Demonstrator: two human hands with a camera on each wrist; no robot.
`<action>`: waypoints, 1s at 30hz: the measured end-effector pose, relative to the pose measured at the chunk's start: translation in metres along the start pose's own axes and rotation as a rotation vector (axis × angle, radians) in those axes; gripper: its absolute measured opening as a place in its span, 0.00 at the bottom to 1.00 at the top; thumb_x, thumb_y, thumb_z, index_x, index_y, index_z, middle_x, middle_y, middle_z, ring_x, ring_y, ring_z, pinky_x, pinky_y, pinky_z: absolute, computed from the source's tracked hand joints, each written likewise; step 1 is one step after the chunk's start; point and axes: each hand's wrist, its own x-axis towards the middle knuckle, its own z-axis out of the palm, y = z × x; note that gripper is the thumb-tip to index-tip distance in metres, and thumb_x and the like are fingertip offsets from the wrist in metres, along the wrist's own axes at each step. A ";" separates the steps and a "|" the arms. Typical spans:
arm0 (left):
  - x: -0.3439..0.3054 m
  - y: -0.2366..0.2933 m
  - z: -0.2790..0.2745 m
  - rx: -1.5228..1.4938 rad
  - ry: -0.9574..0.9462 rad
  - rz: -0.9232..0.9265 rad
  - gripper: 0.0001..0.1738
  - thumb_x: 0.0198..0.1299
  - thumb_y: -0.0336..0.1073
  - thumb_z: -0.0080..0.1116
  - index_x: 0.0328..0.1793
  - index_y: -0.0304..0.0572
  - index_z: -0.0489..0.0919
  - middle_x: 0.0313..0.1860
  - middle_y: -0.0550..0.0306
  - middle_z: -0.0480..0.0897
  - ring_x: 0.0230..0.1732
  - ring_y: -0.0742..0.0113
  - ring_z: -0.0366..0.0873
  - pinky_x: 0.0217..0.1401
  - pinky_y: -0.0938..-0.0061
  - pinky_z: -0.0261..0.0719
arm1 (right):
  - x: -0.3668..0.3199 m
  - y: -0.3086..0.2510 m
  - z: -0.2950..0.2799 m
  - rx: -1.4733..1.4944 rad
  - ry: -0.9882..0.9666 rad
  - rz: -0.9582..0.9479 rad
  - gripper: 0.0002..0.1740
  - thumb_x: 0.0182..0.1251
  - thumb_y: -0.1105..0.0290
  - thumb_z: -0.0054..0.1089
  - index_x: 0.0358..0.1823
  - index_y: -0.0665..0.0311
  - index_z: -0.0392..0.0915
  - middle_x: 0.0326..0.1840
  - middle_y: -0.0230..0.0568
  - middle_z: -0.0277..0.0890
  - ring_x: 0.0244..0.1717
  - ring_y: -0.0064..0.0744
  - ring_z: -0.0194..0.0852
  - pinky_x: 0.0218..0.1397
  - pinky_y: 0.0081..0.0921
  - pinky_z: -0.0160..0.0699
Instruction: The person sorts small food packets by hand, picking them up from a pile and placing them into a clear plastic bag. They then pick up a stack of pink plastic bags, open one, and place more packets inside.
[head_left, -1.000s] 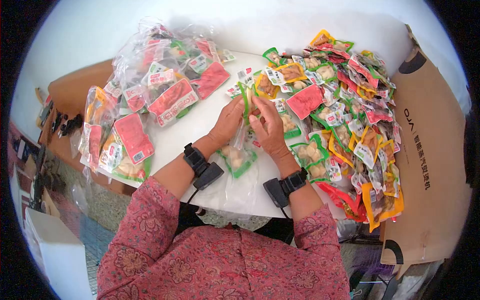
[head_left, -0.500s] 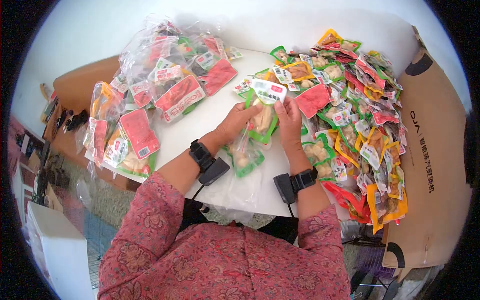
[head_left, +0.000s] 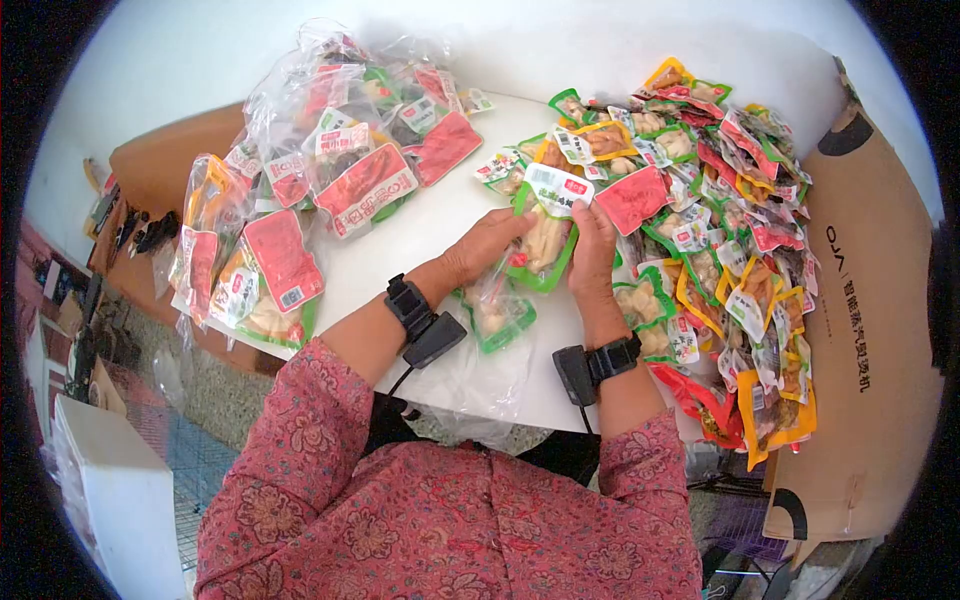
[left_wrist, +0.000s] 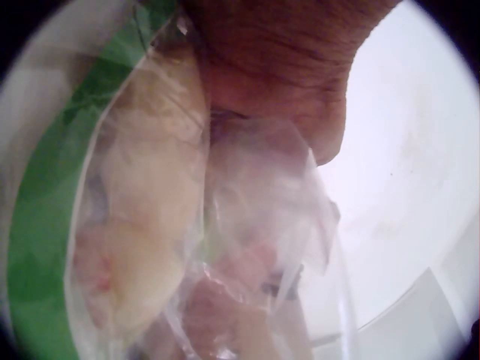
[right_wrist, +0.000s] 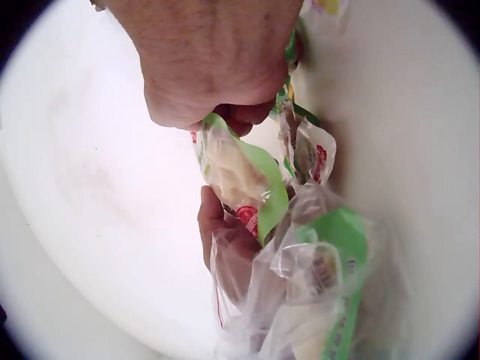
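We judge: packet (head_left: 548,243) being lined up for bagging | our left hand (head_left: 487,245) and right hand (head_left: 594,255) pinch it | next likely calls for opening the bag (right_wrist: 262,307)

Green-edged white-labelled pouch (head_left: 547,238), red floral shirt (head_left: 440,530), white table (head_left: 370,268), brown carton (head_left: 880,290)

Overhead and close wrist views share the packet (head_left: 549,236).

My head feed is bright, bowed and black-rimmed well out from the table (head_left: 372,268). My right wrist feed washes that table nearly white; my left blurs the green-edged pouch (left_wrist: 146,187) above it, dimmer.
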 end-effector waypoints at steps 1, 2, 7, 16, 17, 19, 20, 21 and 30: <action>0.001 -0.002 0.001 -0.123 -0.026 -0.089 0.20 0.65 0.44 0.41 0.50 0.35 0.74 0.44 0.58 0.78 0.42 0.74 0.75 0.50 0.78 0.71 | 0.000 0.000 0.000 0.001 0.001 -0.001 0.12 0.64 0.68 0.48 0.41 0.68 0.75 0.37 0.29 0.73 0.37 0.17 0.67 0.41 0.17 0.65; 0.000 -0.003 0.001 -0.123 -0.028 -0.090 0.20 0.65 0.44 0.41 0.50 0.35 0.74 0.44 0.58 0.78 0.42 0.74 0.75 0.50 0.78 0.71 | 0.000 -0.001 -0.001 -0.014 0.007 -0.019 0.11 0.63 0.68 0.48 0.40 0.68 0.75 0.36 0.29 0.73 0.36 0.18 0.67 0.41 0.17 0.66; 0.000 -0.003 -0.001 -0.018 -0.084 -0.099 0.17 0.61 0.41 0.51 0.50 0.38 0.75 0.40 0.64 0.78 0.39 0.80 0.72 0.45 0.80 0.71 | -0.002 -0.003 -0.004 -0.121 -0.006 -0.083 0.09 0.63 0.68 0.48 0.34 0.67 0.74 0.32 0.27 0.70 0.32 0.16 0.65 0.36 0.15 0.65; -0.005 0.006 0.002 -0.008 -0.111 -0.092 0.17 0.59 0.39 0.55 0.51 0.38 0.74 0.41 0.64 0.78 0.40 0.80 0.72 0.46 0.81 0.72 | 0.003 0.007 -0.009 -0.160 -0.026 -0.064 0.09 0.64 0.71 0.47 0.39 0.67 0.75 0.36 0.29 0.74 0.36 0.16 0.68 0.41 0.16 0.67; -0.004 0.005 0.002 -0.008 -0.111 -0.093 0.17 0.59 0.39 0.55 0.51 0.38 0.74 0.41 0.64 0.78 0.40 0.80 0.72 0.46 0.81 0.72 | 0.003 0.007 -0.008 -0.149 -0.028 -0.057 0.09 0.64 0.71 0.47 0.39 0.67 0.75 0.36 0.29 0.74 0.36 0.16 0.68 0.41 0.16 0.67; -0.003 0.002 0.002 -0.038 -0.104 -0.061 0.17 0.59 0.39 0.55 0.51 0.38 0.74 0.41 0.64 0.78 0.40 0.80 0.72 0.46 0.81 0.72 | 0.001 0.003 -0.003 -0.138 -0.031 -0.049 0.09 0.64 0.71 0.47 0.39 0.67 0.75 0.36 0.29 0.74 0.36 0.15 0.68 0.41 0.16 0.67; -0.003 0.000 0.001 -0.039 -0.103 -0.061 0.17 0.59 0.39 0.55 0.51 0.38 0.74 0.41 0.64 0.78 0.40 0.80 0.72 0.46 0.81 0.72 | 0.000 0.002 0.000 -0.108 -0.008 -0.049 0.07 0.64 0.70 0.47 0.33 0.65 0.72 0.30 0.27 0.69 0.31 0.14 0.63 0.35 0.15 0.64; -0.003 -0.001 0.001 -0.044 -0.105 -0.071 0.17 0.59 0.40 0.54 0.51 0.38 0.74 0.41 0.64 0.78 0.40 0.80 0.73 0.46 0.81 0.72 | -0.001 0.001 0.003 -0.079 0.014 -0.048 0.08 0.63 0.69 0.48 0.26 0.63 0.69 0.25 0.25 0.65 0.27 0.13 0.59 0.29 0.15 0.61; 0.003 -0.005 -0.005 -0.059 -0.071 -0.084 0.16 0.64 0.40 0.46 0.52 0.37 0.73 0.43 0.62 0.78 0.42 0.77 0.73 0.47 0.79 0.72 | -0.002 -0.001 -0.001 -0.151 -0.032 -0.060 0.08 0.64 0.69 0.48 0.30 0.64 0.72 0.27 0.26 0.69 0.27 0.13 0.62 0.29 0.15 0.63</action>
